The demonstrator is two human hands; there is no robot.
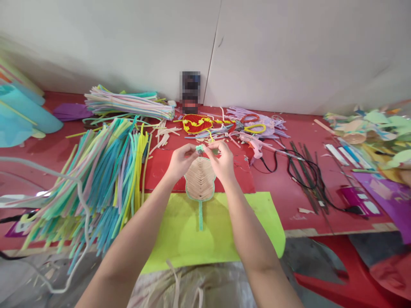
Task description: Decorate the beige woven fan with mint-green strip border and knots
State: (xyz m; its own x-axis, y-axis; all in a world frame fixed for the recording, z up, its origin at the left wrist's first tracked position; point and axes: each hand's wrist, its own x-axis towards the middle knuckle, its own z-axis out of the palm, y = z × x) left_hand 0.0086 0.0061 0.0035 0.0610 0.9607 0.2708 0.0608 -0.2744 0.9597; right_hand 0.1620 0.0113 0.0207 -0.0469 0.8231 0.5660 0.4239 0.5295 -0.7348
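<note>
Both my hands meet at the middle of the table. My left hand [182, 161] and my right hand [221, 160] pinch a small mint-green fuzzy piece [199, 148] between their fingertips. It looks like bent pipe cleaner, though its exact shape is too small to make out. Just below the fingers lies a fan-shaped pipe-cleaner piece [201, 179], beige with a mint-green border and a straight green stem [201, 216]. Whether the pinched piece touches its top edge, I cannot tell. Under it are a red board [239, 179] and a lime-green sheet [253, 226].
Many loose pipe cleaners [105, 171] spread at the left, with a bundle [128, 105] behind. Scissors with yellow handles [255, 128], a pink glue gun [256, 147] and a black cable [300, 171] lie to the right. A purple power strip [359, 201] sits near the front edge.
</note>
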